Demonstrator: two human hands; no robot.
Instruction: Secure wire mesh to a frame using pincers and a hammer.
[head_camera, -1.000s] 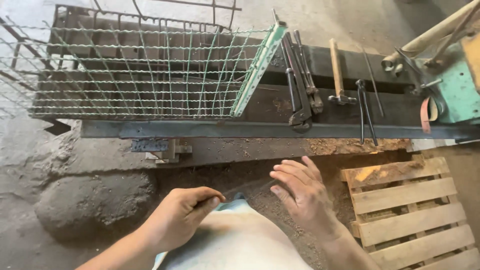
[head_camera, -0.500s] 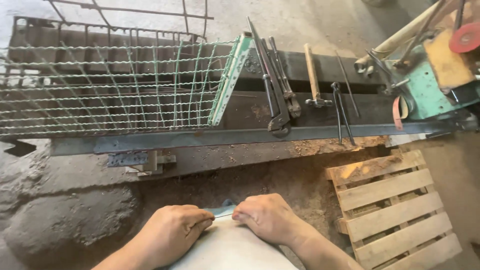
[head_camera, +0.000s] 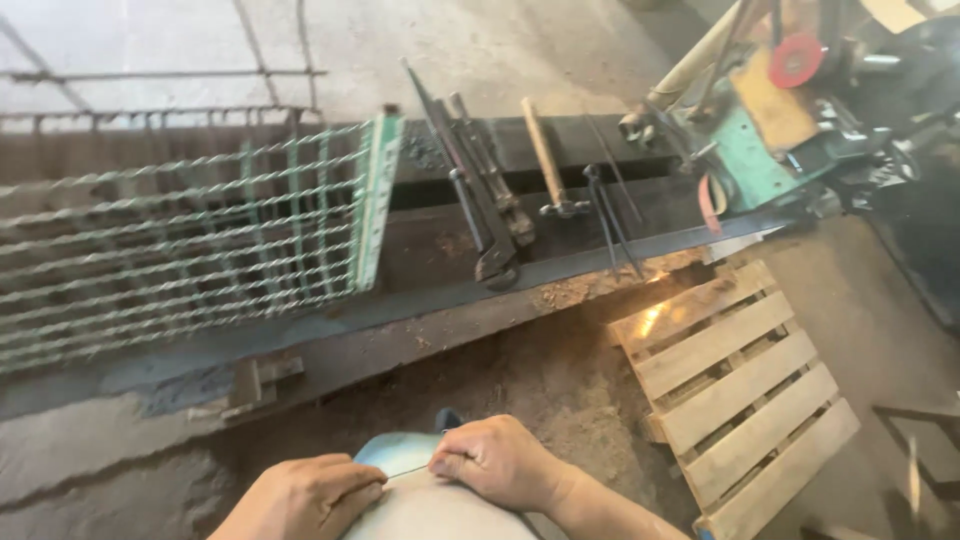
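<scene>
At the bottom centre of the frame the left hand (head_camera: 305, 492) and the right hand (head_camera: 497, 462) rest on the person's pale-clad knee (head_camera: 425, 500). Between them runs a thin wire (head_camera: 405, 472), pinched at one end by the left fingertips and at the other by the curled right fingers; both hands are closed narrowly on it.

The ground under the knee is dark, packed dirt (head_camera: 540, 385), rough and crumbly, turning to grey concrete at the lower left. A long dark steel beam (head_camera: 420, 300) crosses the frame from the left edge up toward the right, with rust and grit on its flat. On it, in the upper middle, lie a pipe wrench (head_camera: 490, 215), a hammer (head_camera: 548, 160) with a wooden handle, and pincers (head_camera: 610, 215), side by side and pointing away from the person. On the left a wire mesh (head_camera: 190, 240) panel with a green edge strip leans over the beam.

At the lower right a pale wooden pallet (head_camera: 740, 380) lies flat on the dirt, its near corner close to the beam, with a patch of sunlight on its top slat. In the upper right corner stands a green and yellow machine (head_camera: 780, 120) with a red disc. The far ground along the top is light concrete, brightly lit.
</scene>
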